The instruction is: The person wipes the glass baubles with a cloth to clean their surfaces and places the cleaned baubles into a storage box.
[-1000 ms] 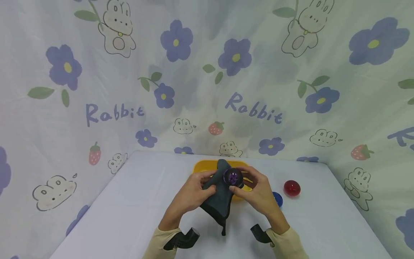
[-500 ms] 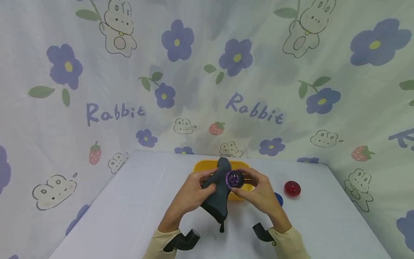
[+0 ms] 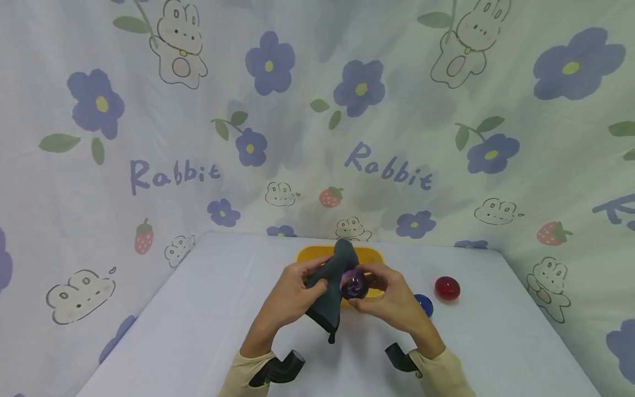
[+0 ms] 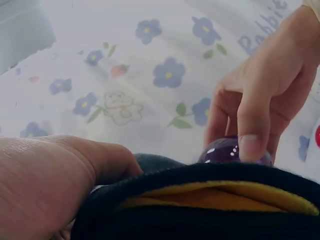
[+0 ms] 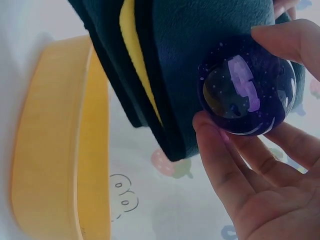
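My left hand [image 3: 294, 289] grips a dark teal, soft mitten [image 3: 327, 298] with its thumb on the near face. A dark cuff with a loop hangs at the mitten's lower end. In the left wrist view the cuff gapes slightly, showing yellow lining [image 4: 215, 194]. My right hand [image 3: 392, 298] holds a glossy, see-through purple ball [image 5: 245, 87] by thumb and fingertips. The ball sits right against the mitten's outer face, tiny bubbles visible inside it. Both hands are raised above the table in front of the yellow bin.
Behind the hands stands a yellow plastic bin [image 3: 312, 252], partly covered by them. To the right, a red ball [image 3: 447, 289] and a blue ball [image 3: 424, 305] lie on the white table [image 3: 208, 309]; my right wrist partly hides the blue one. A patterned curtain [image 3: 297, 121] surrounds the table.
The right hand has brought the purple ball slightly left and down along the mitten. The mitten's cuff end has swung a little left and up. Both hands keep their holds.
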The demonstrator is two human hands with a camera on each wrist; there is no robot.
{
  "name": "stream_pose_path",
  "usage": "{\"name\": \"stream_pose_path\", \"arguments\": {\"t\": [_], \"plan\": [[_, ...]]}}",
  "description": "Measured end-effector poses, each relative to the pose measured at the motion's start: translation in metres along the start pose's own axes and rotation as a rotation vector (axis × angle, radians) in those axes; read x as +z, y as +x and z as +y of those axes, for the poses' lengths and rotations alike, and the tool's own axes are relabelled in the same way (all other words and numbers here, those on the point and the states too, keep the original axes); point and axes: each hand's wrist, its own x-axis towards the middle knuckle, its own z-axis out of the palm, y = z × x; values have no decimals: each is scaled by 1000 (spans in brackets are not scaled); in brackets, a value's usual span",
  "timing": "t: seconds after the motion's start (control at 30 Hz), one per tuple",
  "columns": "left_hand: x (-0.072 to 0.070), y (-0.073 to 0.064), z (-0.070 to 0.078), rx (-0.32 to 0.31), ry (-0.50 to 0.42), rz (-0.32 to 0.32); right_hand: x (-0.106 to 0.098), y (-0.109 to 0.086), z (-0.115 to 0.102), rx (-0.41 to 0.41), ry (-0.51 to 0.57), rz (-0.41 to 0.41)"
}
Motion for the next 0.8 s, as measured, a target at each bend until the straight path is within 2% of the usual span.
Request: {"name": "stream_pose_path", "arguments": {"t": [0.23,0.47,0.8], "plan": [[0,2,-6,28,45,-27,6,-1,-6,-22,18,-35],[0,4,-8,28,104,-36,8,-2,-8,-68,38,-18],[-1,4,-11,-15,66,-91,10,-2,-9,-82,73,49]]}}
